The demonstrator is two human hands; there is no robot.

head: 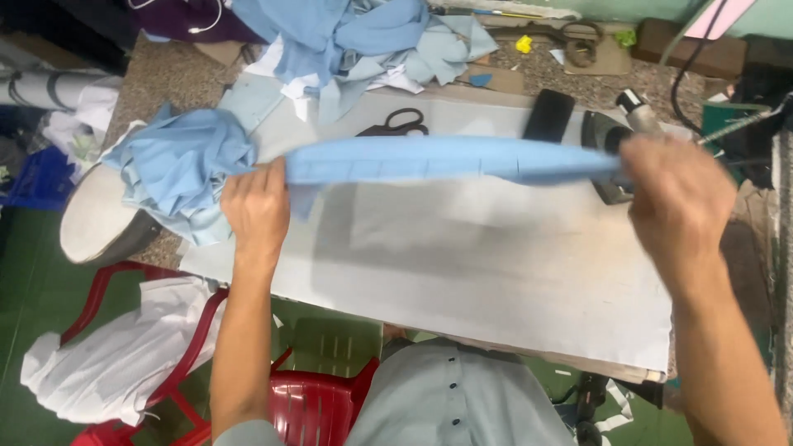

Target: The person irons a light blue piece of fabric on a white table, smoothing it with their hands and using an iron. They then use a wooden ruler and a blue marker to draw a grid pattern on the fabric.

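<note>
So there's a big pale grey padded work table (462, 272) taking up most of the view, with a heap of light blue cloth pieces (363, 37) at the far edge and another crumpled light blue bundle (186, 169) at the left. Stretched above the table is a long narrow light blue fabric strip (438, 159), pulled taut between both hands. Left hand (258, 206) is clenched on its left end, right hand (677, 198) grips the right end, a bit blurred. Looks light, soft and floppy, so holding it by the ends seems right. Black iron (607, 136) and black-handled scissors (401, 122) sit just beyond.
</note>
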